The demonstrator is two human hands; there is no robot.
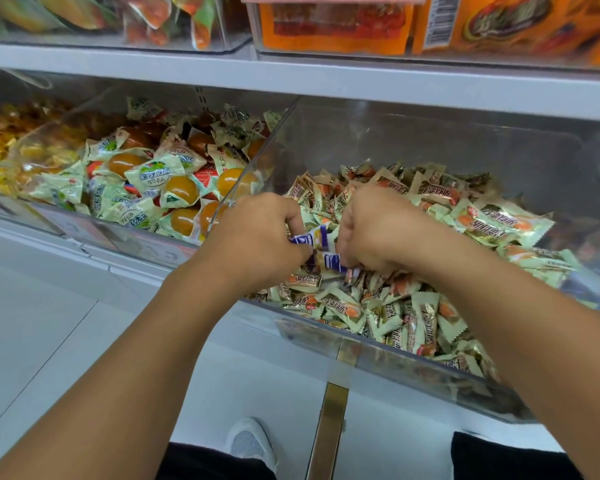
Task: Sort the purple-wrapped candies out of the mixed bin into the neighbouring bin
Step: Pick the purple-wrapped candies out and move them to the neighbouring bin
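Both hands work inside the mixed bin [395, 368], a clear plastic bin filled with pale green and brown wrapped candies [388, 306].

Left hand [257, 237]: fingers curled inward, gripping a purple-wrapped candy [309, 239] whose purple-and-cream wrapper protrudes from the fist toward the right hand. More than one candy may be in this grip — the fingers hide the rest, so the count cannot be told.

Right hand [374, 230]: fingers curled downward, pinching a second purple-wrapped candy [331, 263] at the surface of the pile. This candy lies just below the first, touching or nearly touching it.

Both purple candies sit between the two hands, above the near-left part of the mixed bin, close to the clear divider wall [257, 168].

The neighbouring bin [94, 226] stands directly to the left, on the other side of that wall. It holds larger pale green packets with orange round contents [149, 181].

Surroundings:
- A grey shelf edge [361, 88] runs above both bins.
- The upper shelf carries clear containers with orange packages [333, 26].
- Below — a pale floor [32, 306], a white shoe [250, 441] and dark trouser fabric [499, 459].
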